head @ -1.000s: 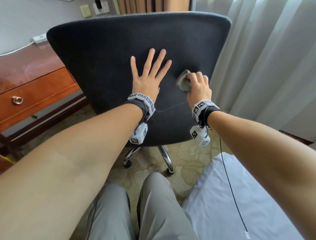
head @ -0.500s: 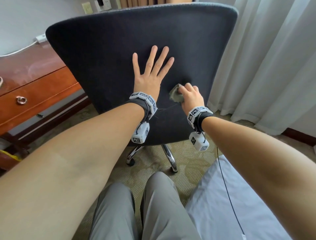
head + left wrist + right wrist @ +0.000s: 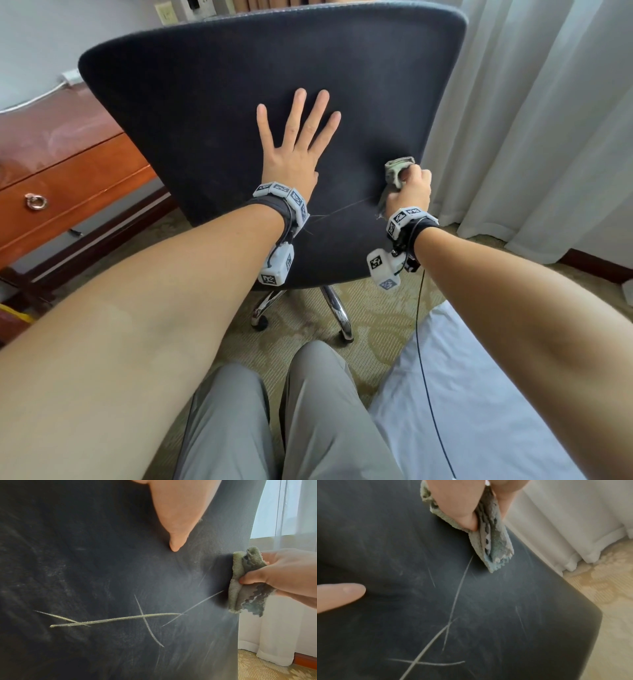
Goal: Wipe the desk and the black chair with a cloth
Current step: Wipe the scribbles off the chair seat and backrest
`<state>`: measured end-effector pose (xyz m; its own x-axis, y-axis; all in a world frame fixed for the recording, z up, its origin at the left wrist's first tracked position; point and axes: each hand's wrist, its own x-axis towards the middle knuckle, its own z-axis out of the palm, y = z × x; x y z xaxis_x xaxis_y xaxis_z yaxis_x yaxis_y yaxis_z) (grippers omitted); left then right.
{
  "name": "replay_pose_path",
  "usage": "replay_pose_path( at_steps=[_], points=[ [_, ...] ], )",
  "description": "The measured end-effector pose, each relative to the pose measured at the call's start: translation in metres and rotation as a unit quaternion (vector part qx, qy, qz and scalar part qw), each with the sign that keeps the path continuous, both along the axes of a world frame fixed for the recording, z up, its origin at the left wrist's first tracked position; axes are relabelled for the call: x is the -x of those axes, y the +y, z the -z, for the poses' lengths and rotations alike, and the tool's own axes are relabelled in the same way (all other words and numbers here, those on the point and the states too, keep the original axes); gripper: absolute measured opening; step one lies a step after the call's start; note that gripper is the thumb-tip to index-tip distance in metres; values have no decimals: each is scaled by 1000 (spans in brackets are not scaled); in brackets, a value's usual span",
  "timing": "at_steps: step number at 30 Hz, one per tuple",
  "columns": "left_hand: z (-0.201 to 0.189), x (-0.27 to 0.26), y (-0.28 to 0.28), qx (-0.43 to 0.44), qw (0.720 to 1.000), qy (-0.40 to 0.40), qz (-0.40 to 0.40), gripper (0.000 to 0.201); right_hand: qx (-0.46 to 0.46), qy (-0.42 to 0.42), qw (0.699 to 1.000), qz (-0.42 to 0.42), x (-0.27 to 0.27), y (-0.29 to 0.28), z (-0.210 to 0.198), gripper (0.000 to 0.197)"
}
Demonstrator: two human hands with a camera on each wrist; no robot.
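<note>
The black chair (image 3: pixel 212 113) shows me its broad back, which fills the head view. My left hand (image 3: pixel 294 150) lies flat on the middle of that back with fingers spread straight. My right hand (image 3: pixel 409 188) grips a bunched grey-green cloth (image 3: pixel 397 169) and presses it against the chair's right edge. The cloth (image 3: pixel 240 580) appears folded in several layers in the left wrist view, and its frayed end (image 3: pixel 493 547) hangs below my thumb in the right wrist view. Pale scratch lines (image 3: pixel 120 619) cross the chair back (image 3: pixel 402 588) below the hands. The wooden desk (image 3: pixel 61 164) stands at the left.
White curtains (image 3: pixel 548 120) hang close behind the chair's right side. The chair's chrome legs (image 3: pixel 337 315) stand on patterned carpet. A white bed sheet (image 3: pixel 479 411) with a thin black cable lies at lower right, beside my knees. A drawer with a ring pull (image 3: pixel 35 201) faces me.
My right hand slid the cloth down and leftward, then back right to the chair's edge. The left hand stayed flat on the chair back.
</note>
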<state>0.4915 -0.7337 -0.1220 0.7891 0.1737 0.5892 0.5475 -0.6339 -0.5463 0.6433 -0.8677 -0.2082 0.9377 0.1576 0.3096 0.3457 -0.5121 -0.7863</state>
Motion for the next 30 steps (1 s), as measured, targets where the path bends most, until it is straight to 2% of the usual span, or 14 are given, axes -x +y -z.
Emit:
replay_pose_path(
  at_steps=[5,11,18,24,30],
  points=[
    [2,-1,7,15,1000,1,13,113,-19,104,994,33,5,12,-5,37],
    [5,-5,25,25,999,16,42,103,-17,159,986,55,9,27,1,42],
    [6,-14,26,18,999,19,47,102,-21,222,974,31,29,51,10,40],
    [8,-9,25,1,998,34,57,98,-57,250,966,-18,45,64,25,42],
    [7,8,33,-34,995,68,69,89,-81,231,970,-2,44,55,18,42]
  ],
)
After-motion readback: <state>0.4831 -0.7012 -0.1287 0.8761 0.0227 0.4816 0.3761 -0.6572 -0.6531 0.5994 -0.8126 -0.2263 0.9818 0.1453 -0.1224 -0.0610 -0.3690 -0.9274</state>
